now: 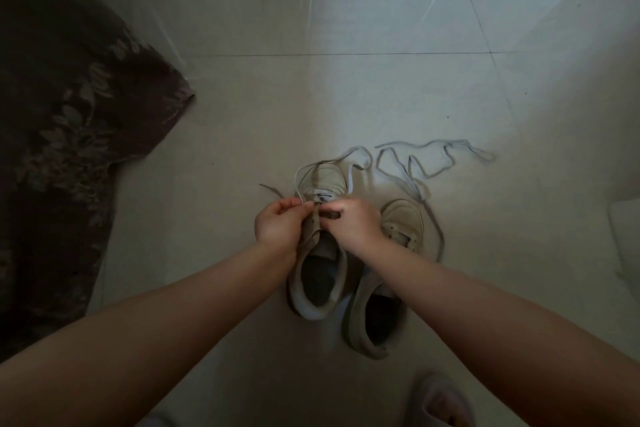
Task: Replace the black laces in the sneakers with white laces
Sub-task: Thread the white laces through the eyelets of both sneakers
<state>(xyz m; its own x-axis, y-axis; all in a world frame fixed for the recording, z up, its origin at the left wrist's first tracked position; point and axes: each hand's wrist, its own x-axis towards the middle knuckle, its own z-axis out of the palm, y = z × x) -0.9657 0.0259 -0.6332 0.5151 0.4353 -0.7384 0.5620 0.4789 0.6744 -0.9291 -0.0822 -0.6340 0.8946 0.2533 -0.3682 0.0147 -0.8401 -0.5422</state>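
Kneeling-height view over pale floor tiles (pixel 381 97), dim light, dark floral cloth (pixel 69 114) well left of the hands. Left hand (pixel 277 225) and right hand (pixel 349 222) each pinch a white lace (pixel 304 172) over the left sneaker (pixel 318 270). Second sneaker (pixel 388 288) just right; loose lace (pixel 415 177) beyond it; no writing legible.

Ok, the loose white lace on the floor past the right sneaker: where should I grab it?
Pinch the white lace at its free far-right end, coming from above. It lies flat in loops on the floor, and that tip is clear of the sneaker.
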